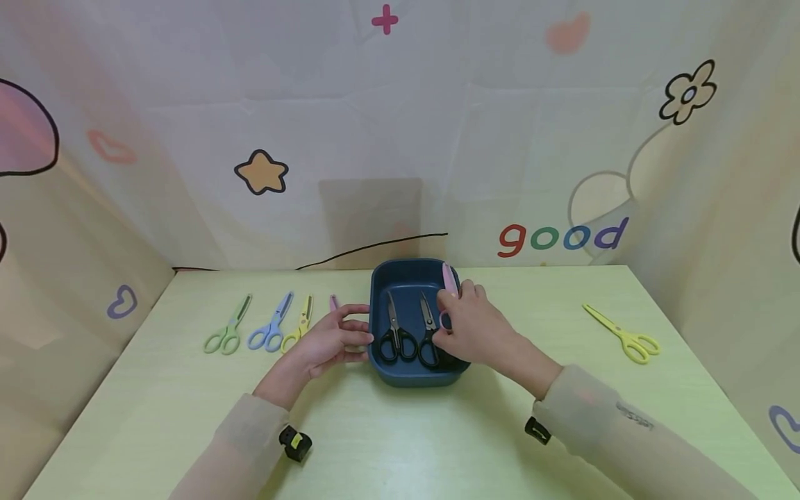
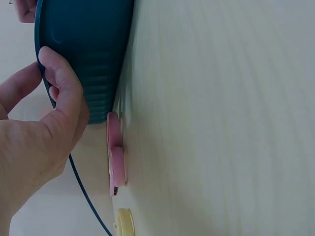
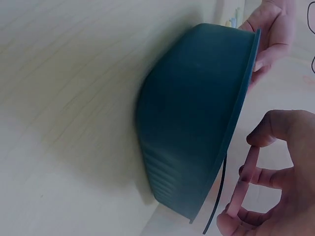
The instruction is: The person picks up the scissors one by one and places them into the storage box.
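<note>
A dark blue tray (image 1: 420, 380) holds two black-handled scissors, the left pair (image 1: 397, 342) and the right pair (image 1: 428, 333), lying side by side. My right hand (image 1: 478, 326) pinches pink scissors (image 1: 448, 278) over the tray's right side; their pink edge (image 3: 245, 184) shows between thumb and fingers in the right wrist view. Against the tray's left rim rest the fingertips of my left hand (image 1: 337, 337), loosely bent. Close by that hand lie other pink scissors (image 2: 116, 157), mostly hidden behind it in the head view.
To the left lie green scissors (image 1: 230, 328), blue scissors (image 1: 273, 326) and yellow scissors (image 1: 303, 323). Another yellow pair (image 1: 628, 338) is at the far right of the table (image 1: 412, 444). A printed curtain (image 1: 400, 139) hangs behind the table's back edge.
</note>
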Motion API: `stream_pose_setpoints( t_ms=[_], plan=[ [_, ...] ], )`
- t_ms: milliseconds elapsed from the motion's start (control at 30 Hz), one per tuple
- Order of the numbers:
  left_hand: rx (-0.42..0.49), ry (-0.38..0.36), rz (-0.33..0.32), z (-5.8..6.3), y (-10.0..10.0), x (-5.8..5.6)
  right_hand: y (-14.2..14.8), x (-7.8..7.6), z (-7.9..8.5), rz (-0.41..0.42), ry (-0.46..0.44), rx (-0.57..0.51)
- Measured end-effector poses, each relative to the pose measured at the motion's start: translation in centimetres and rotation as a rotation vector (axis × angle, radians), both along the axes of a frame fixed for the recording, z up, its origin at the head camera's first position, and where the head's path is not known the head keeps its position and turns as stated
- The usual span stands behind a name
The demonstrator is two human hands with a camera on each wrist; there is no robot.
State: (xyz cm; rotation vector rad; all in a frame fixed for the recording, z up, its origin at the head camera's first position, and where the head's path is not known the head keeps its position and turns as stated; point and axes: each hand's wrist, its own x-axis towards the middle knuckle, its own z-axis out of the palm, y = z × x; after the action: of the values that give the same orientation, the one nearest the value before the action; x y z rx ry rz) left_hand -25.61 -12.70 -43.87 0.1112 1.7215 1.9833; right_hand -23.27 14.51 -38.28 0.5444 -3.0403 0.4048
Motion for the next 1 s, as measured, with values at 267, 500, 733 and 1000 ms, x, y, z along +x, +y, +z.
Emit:
stream_pose_setpoints(
  t_ms=[267,500,733,1000],
  plan=[
    [-0.007,0.008,0.003,0.1,0.0,0.0,-1.2,-0.4,-0.6,0.027,0.002,0.034],
    [-0.006,0.005,-0.002,0.0,0.0,0.0,-1.8,-0.6,-1.4,0.06,0.007,0.058],
    [-0.003,0.003,0.002,-0.1,0.0,-0.1,-2.4,-0.5,-1.8,0.086,0.01,0.079],
    [-0.007,0.007,0.0,-0.1,-0.2,-0.1,-3.0,-0.8,-2.6,0.072,-0.04,0.098]
  ],
)
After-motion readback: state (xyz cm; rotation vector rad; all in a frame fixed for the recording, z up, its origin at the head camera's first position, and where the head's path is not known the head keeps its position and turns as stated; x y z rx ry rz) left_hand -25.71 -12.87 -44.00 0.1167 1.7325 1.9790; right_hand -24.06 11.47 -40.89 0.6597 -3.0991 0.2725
